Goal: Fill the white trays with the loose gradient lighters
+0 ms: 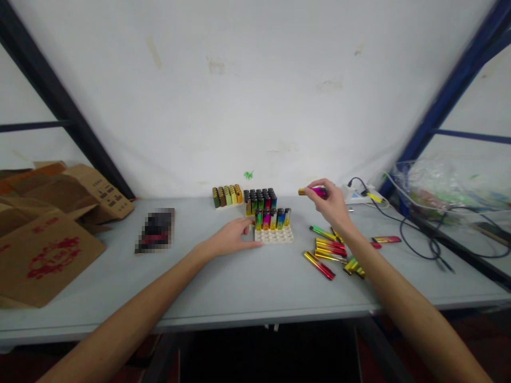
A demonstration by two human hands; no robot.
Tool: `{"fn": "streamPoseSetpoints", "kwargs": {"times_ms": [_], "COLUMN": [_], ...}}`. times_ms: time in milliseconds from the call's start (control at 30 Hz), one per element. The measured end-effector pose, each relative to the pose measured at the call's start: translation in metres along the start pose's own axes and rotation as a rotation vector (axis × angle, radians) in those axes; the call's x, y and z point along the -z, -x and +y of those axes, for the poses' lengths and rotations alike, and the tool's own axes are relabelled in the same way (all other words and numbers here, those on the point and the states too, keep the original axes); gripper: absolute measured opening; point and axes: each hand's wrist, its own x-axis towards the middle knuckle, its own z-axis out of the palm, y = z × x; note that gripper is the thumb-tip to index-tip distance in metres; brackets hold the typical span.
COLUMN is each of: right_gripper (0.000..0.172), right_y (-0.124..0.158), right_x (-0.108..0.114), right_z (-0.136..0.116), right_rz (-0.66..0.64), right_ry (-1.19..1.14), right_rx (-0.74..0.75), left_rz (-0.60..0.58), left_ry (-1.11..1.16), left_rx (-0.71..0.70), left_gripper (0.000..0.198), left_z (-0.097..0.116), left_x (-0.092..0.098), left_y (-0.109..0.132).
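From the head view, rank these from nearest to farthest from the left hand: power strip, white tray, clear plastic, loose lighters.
1. White tray: right at the left hand's fingertips.
2. Loose lighters: scattered to the right of the tray.
3. Power strip: back right, against the wall.
4. Clear plastic: far right.

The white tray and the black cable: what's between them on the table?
In the head view, loose lighters lie between the tray and the cable; the right forearm crosses in front of some.

It is probably a workshop: bench (pixel 223 290), cardboard (pixel 56 260), racked lighters (pixel 266 220).
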Motion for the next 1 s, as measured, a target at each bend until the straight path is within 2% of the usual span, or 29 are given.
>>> {"fn": "streamPoseSetpoints", "kwargs": {"times_ms": [133,333,467,567,700,867,1000], "right_gripper": [0.046,0.046,0.052,0.047,0.052,0.059,0.050], "right_y": [0.003,0.013,0.019,0.024,0.032,0.039,0.041], "right_x": [-0.002,-0.005,-0.011,-0.022,-0.038,-0.049,-0.053], "right_z": [-0.008,-0.023,-0.030,-0.027,-0.022,-0.016,-0.011], "right_rz": [-0.180,-0.555,-0.697,-0.682,-0.554,-0.387,-0.319], "right_ry": [-0.204,-0.217,-0.231,-0.362,-0.437,-0.170,-0.041], "right_rx": [-0.044,0.085,0.080,-0.033,-0.157,-0.087,-0.077], "left_rz": [-0.002,0.000,0.004,0.000,-0.008,0.001,0.003], "left_ry": [0.000,0.006,0.011,0.008,0.018,0.038,0.036], "left_rx": [-0.005,0.002,0.004,0.007,0.009,-0.007,-0.006], "left_gripper": [0.057,0.057,0.057,0.057,0.057,0.059,0.061], "left_z": [-0.001,-0.001,0.000,0.001,0.002,0.001,0.001], "left_x": [0.000,0.000,0.000,0.000,0.001,0.000,0.000], "left_y": [0.000,0.000,0.000,0.000,0.000,0.000,0.000]}}
